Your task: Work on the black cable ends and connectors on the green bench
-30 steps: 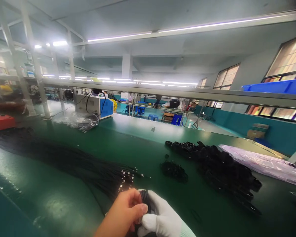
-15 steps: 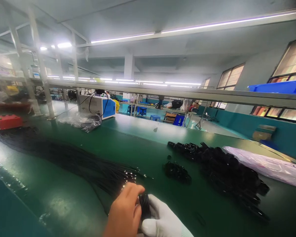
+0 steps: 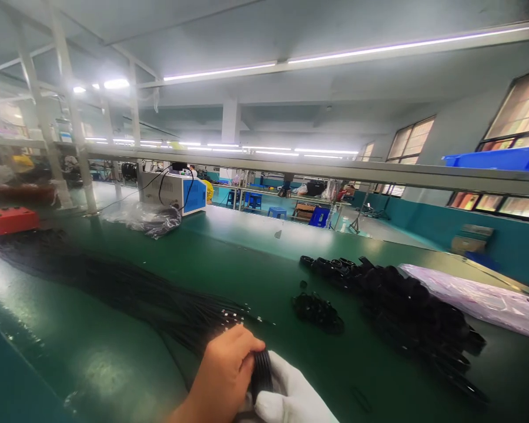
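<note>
At the bottom middle my bare left hand (image 3: 223, 376) and my white-gloved right hand (image 3: 291, 393) are both closed around a black coiled cable (image 3: 261, 371) held between them. A long bundle of straight black cables (image 3: 127, 288) with small metal ends lies on the green table (image 3: 92, 364), running away to the left. To the right sits a big heap of coiled black cables (image 3: 405, 305). One small coil (image 3: 317, 310) lies apart, just ahead of my hands.
A white and blue machine (image 3: 174, 192) and a crumpled clear plastic bag (image 3: 143, 217) stand at the table's far side. A red box (image 3: 9, 218) is far left. Pale plastic sheeting (image 3: 480, 299) lies far right. A metal rail (image 3: 335, 167) crosses overhead.
My left hand's fingers have shifted over the coil and wrapped further round it. The view has drifted slightly; the piles on the table have not moved.
</note>
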`<state>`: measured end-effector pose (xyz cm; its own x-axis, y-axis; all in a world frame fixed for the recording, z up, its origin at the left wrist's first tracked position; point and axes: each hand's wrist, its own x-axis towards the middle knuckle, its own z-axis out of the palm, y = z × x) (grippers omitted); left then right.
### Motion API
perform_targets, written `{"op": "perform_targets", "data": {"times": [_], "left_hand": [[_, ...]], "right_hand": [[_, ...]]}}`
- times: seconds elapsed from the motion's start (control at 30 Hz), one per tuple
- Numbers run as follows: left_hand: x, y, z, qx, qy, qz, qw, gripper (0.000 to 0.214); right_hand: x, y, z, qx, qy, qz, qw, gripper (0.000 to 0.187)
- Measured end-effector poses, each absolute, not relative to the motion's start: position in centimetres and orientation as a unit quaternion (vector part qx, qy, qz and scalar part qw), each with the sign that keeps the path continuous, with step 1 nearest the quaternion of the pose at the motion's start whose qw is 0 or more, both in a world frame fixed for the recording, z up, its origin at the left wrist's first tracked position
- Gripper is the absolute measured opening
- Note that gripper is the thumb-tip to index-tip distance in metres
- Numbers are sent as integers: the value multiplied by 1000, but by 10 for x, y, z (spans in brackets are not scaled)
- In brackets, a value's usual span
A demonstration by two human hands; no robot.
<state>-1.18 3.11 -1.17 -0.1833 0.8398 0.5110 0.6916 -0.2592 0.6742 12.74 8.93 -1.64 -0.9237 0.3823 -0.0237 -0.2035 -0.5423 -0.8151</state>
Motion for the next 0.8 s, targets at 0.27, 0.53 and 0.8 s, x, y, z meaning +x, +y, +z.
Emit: {"op": "perform_targets", "data": {"times": [0.27, 0.53, 0.8], "left_hand": [[-24, 35, 20, 578, 645, 444, 229, 23], [-41, 31, 15, 518, 557, 475, 443, 36], [-31, 28, 12, 516, 568, 499, 403, 34]], "right_hand": [[133, 95, -21, -71, -310, 939, 132, 37], [133, 89, -16, -116, -344, 918, 158, 38], [131, 87, -22, -178, -416, 871, 190, 48]]}}
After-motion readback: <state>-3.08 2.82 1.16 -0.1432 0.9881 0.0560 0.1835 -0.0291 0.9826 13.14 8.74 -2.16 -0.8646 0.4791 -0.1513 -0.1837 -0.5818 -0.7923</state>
